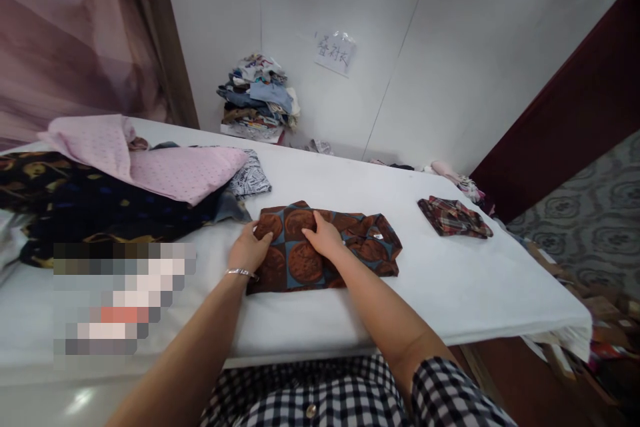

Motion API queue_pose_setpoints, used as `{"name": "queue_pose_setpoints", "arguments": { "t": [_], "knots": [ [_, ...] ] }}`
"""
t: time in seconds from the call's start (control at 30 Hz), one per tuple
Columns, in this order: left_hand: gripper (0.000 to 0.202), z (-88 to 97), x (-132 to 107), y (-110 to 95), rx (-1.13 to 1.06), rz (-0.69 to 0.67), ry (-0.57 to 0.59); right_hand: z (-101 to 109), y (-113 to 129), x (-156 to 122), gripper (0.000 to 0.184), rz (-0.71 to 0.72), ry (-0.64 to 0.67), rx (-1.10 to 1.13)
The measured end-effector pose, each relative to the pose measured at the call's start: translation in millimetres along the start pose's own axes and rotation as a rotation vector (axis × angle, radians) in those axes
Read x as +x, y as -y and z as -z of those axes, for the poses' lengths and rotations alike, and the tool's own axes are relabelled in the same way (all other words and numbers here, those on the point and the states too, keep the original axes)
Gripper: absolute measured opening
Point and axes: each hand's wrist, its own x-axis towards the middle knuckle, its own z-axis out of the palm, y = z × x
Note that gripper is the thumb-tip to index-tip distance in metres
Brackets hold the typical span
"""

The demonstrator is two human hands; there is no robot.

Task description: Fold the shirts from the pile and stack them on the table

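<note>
A folded shirt (pixel 300 263), brown and blue with large round prints, lies flat on the white table in front of me. Its collar and a small white label are at the right end. My left hand (pixel 249 250), with a silver bracelet at the wrist, grips the shirt's left edge; the thumb is on top and the other fingers are partly hidden. On the upper middle of the shirt rests my right hand (pixel 324 237), its thumb and forefinger spread on the cloth.
A folded plaid shirt (pixel 455 217) is on the table's right side. At left are a pink dotted garment (pixel 185 170), dark patterned cloth (pixel 145 210) and a black-and-white printed piece (pixel 251 175). Stacked clothes (pixel 260 97) stand behind the table (pixel 440 300), near a wall sign (pixel 335 52).
</note>
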Motion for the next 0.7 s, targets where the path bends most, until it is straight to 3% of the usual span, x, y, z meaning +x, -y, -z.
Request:
{"name": "queue_pose_setpoints", "arguments": {
  "t": [0.13,0.23,0.4,0.57,0.7],
  "knots": [
    [0.060,2.1,1,0,-0.053,0.021,0.028,2,-5,1,0.055,0.114,-0.065,0.083],
    [0.064,3.9,0,-1,-0.075,0.014,0.033,9,-21,3,0.053,0.069,-0.132,0.118],
    [0.064,4.0,-2,-4,-0.036,-0.020,0.038,10,-42,3,0.051,-0.007,-0.080,0.083],
    [0.064,1.3,-1,-2,-0.023,-0.032,0.041,9,-41,-2,0.051,0.051,-0.129,0.075],
    [0.061,-2.3,1,-1,0.042,-0.053,0.033,8,-35,-7,0.046,0.030,-0.049,-0.033]
  ]
}}
